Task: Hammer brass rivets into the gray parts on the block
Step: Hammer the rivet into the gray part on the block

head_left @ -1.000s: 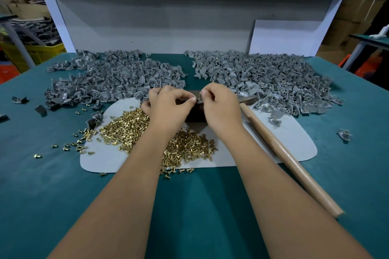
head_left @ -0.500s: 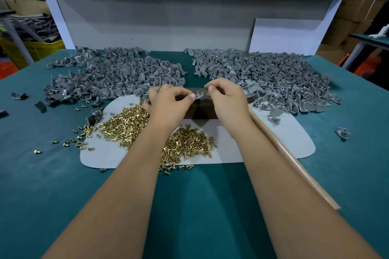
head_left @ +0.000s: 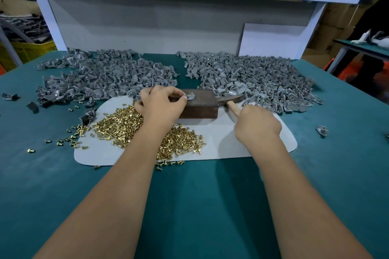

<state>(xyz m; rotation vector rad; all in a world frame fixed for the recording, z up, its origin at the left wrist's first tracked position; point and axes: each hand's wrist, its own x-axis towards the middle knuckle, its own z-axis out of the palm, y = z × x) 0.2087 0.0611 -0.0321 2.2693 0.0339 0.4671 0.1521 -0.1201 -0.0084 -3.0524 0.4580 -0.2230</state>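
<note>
Hands: left point(head_left: 162, 104) pinches gray part point(head_left: 190, 97) on block point(head_left: 200, 104), right point(head_left: 255, 125) grips hammer handle point(head_left: 232, 108); rivets point(head_left: 126, 122) beneath.

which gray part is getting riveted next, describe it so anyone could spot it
Find the dark block on the pale mat, mid-table. On its top left edge lies one gray part, pinched by the left hand. Alone up there, brass rivet sticking out.

A: What's the bench point(head_left: 189, 206) got?
B: Teal top. Pale mat point(head_left: 221, 143) in the middle, 2 gray part piles at the back, L point(head_left: 101, 78) & R point(head_left: 259, 78).
A: Loose bits?
B: Few rivets point(head_left: 69, 141) off the mat's L edge, stray part point(head_left: 322, 130) far R.
</note>
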